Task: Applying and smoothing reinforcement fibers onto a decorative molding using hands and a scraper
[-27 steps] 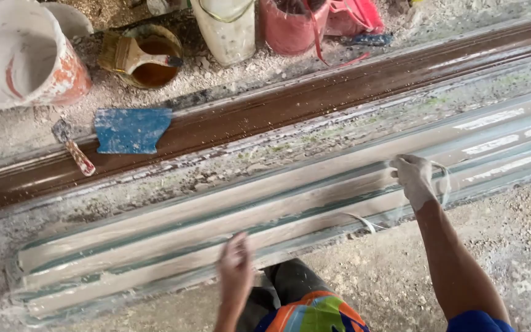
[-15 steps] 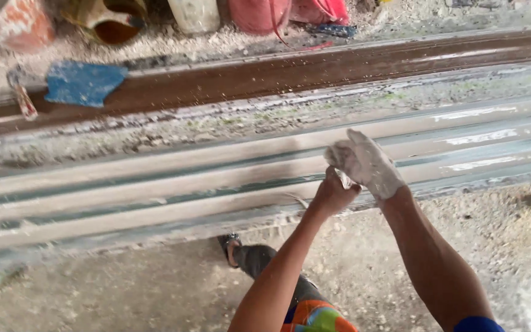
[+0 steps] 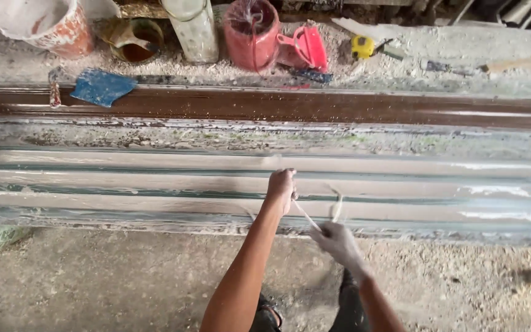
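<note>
Looking down on a long pale grey-white ribbed moulding [image 3: 155, 181] lying flat across the dusty floor, with a long glossy brown moulding [image 3: 265, 104] running parallel just beyond it. Left hand [image 3: 281, 187] closed into a fist right on the pale moulding's middle ridges, pinching one end of a thin whitish strip [image 3: 307, 216]. Right hand [image 3: 337, 241], coated white or gloved (hard to say which), closed round the other end of that strip at the near edge of the moulding, with a loose bit curling up above it. Strip looks feather-light, floppy and probably wet or sticky, so likely to tear or sag if pulled hard; best held near both ends and kept gently taut, pretty much as now. Pale moulding itself looks stiff, heavy-ish and slick on top. Count along the back: two long mouldings, one white-and-orange bucket [image 3: 47, 24], one small brown pot [image 3: 133, 40], one pale upright jug [image 3: 195, 27], one red bucket [image 3: 251, 34], one red scoop-like tool [image 3: 308, 46], one yellow tape measure [image 3: 362, 46], one blue rag [image 3: 101, 87] beside one rusty-handled tool [image 3: 53, 92]. Two hands, one strip.
</note>
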